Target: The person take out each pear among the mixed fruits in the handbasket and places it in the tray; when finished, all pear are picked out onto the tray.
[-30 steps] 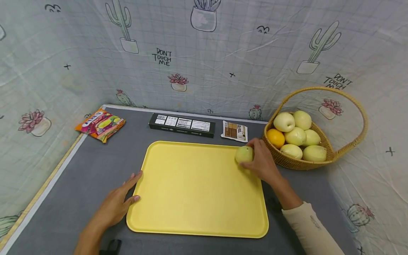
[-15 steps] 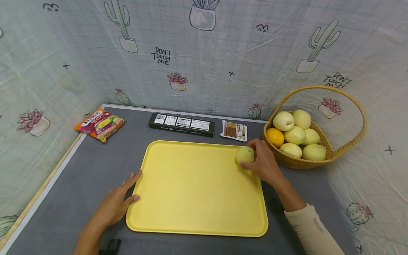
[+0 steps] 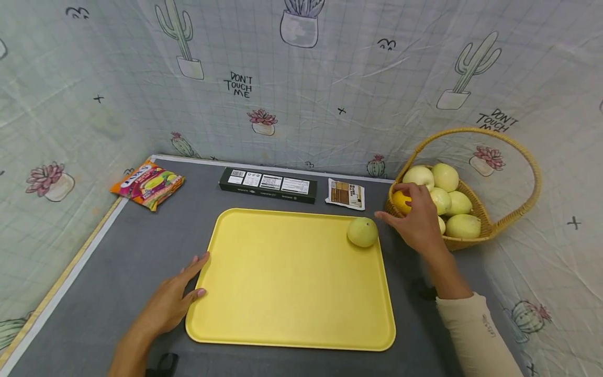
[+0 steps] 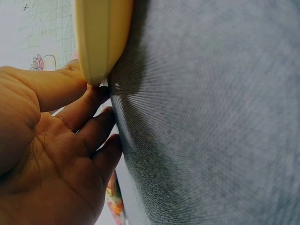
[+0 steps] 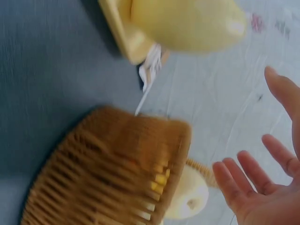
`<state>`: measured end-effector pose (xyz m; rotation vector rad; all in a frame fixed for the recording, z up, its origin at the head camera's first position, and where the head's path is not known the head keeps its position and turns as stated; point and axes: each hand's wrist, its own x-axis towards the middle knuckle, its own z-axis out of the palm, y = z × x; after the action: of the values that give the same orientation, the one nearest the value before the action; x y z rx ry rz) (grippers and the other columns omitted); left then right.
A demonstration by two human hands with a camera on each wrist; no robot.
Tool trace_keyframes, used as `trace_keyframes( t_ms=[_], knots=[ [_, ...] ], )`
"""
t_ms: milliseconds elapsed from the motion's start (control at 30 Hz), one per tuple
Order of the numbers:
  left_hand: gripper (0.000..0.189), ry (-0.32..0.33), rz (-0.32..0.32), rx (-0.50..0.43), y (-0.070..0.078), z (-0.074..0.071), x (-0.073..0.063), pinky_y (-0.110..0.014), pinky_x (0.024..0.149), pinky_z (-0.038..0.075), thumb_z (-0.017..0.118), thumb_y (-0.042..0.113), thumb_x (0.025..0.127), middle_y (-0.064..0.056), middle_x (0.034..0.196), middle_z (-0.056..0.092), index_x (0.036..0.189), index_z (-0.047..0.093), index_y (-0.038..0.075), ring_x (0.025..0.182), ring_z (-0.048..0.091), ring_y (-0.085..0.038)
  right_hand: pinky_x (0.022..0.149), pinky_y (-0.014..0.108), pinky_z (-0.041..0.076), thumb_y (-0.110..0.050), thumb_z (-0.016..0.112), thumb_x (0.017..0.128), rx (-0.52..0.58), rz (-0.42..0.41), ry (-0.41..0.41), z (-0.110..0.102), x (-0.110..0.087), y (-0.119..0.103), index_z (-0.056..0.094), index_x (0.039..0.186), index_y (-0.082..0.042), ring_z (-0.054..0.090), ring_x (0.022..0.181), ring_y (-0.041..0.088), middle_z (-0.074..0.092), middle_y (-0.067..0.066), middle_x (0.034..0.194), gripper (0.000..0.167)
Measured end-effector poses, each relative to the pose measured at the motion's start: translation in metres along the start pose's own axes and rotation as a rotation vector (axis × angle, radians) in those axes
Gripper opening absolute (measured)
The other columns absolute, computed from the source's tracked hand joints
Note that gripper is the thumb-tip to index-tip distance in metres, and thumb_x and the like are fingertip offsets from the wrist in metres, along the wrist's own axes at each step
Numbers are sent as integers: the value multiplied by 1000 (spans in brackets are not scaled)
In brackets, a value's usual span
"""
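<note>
A pale green round fruit (image 3: 363, 232), perhaps a pear, sits in the far right corner of a yellow tray (image 3: 292, 283). My left hand (image 3: 171, 301) rests on the tray's left edge with fingers extended; in the left wrist view its thumb and fingertips touch the tray's rim (image 4: 101, 37). Just over the left side of a wicker basket (image 3: 464, 243) is my right hand (image 3: 419, 222), fingers spread above an orange (image 3: 400, 201) that they partly hide. In the right wrist view that hand (image 5: 267, 192) holds nothing, and several pale green fruits (image 3: 464, 226) fill the basket beside it.
Behind the tray lie a long dark box (image 3: 268, 184) and a small white-and-brown packet (image 3: 345, 194). A bright orange-and-pink snack bag (image 3: 148, 184) is at the back left corner. The basket's tall handle (image 3: 537, 178) arches up. Printed cloth (image 3: 306, 94) surrounds the grey table (image 3: 103, 272).
My right hand has let go of the green fruit on the tray and moved right to the basket, over the orange. The left hand has stayed on the tray's edge.
</note>
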<state>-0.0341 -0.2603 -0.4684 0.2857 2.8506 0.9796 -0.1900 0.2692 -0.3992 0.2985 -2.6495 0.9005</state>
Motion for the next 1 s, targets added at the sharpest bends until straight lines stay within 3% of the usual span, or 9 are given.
trace_keyframes(
  t_ms=[200,433,600,800,1000],
  knots=[
    [84,3,-4,5,1,0,-1,-74,118,36,77,6,94,-26,167,41,167,36,11,151,42,-52,96,61,47,-20,95,81,-46,16,143,-13,15,16,56,140,3,53,119,48,55,31,128,74],
    [84,6,-5,3,2,0,-1,-74,119,36,77,6,94,-26,167,40,167,36,11,151,41,-52,102,67,43,-21,93,84,-83,83,190,-20,30,29,54,147,0,48,124,51,51,33,136,76],
    [83,0,-18,4,2,1,-2,-75,119,35,77,7,95,-27,166,40,167,36,11,151,42,-51,103,67,41,-23,90,87,-106,132,164,-21,40,37,53,149,-3,45,125,52,48,34,139,75],
    [84,-2,-33,1,2,2,-3,-75,119,35,77,8,95,-29,166,39,168,36,13,151,42,-52,109,69,36,-26,88,91,-126,224,69,-21,52,43,48,153,-5,39,133,55,42,36,145,77],
    [84,-4,-41,-4,2,1,-3,-76,119,35,76,8,95,-30,166,38,168,35,14,151,41,-52,101,70,40,-30,86,92,-160,283,7,-18,63,52,44,158,-7,37,134,56,38,37,148,81]
  ],
)
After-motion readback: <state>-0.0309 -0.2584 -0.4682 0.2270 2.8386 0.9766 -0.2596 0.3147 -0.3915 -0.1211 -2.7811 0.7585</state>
